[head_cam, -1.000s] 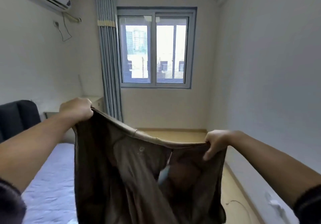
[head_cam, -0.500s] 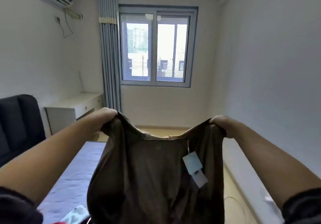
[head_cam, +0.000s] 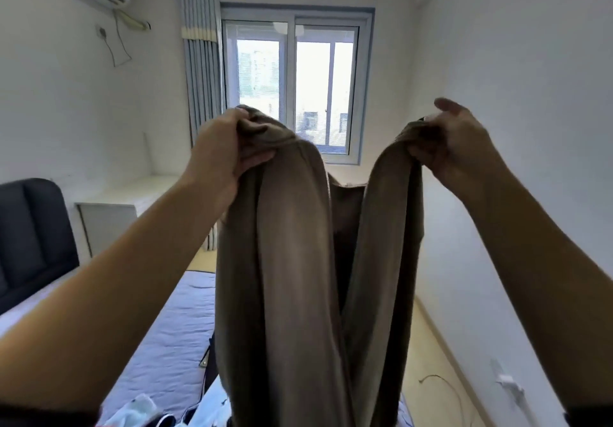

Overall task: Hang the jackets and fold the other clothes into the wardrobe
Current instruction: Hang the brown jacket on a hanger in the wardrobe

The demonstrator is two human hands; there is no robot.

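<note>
A brown garment (head_cam: 292,261) hangs in front of me in two long folds, held up at chest height. My left hand (head_cam: 222,151) grips a bunched top corner of it. My right hand (head_cam: 454,141) grips the other top corner, thumb raised. The cloth sags in a dip between the two hands and falls down past the bottom of the view. Other clothes (head_cam: 142,410), white and dark, lie on the bed (head_cam: 166,343) below. No wardrobe is in view.
A bed with a lilac sheet and a dark headboard (head_cam: 30,237) lies at the left. A white desk (head_cam: 109,211) stands by the curtain (head_cam: 199,71) and window (head_cam: 295,85). Bare wooden floor (head_cam: 431,360) with a cable runs along the right wall.
Both hands have risen and bunched the garment's top edge. The cloth, spread wide before, now hangs in two narrow folds, and the white tag is out of sight.
</note>
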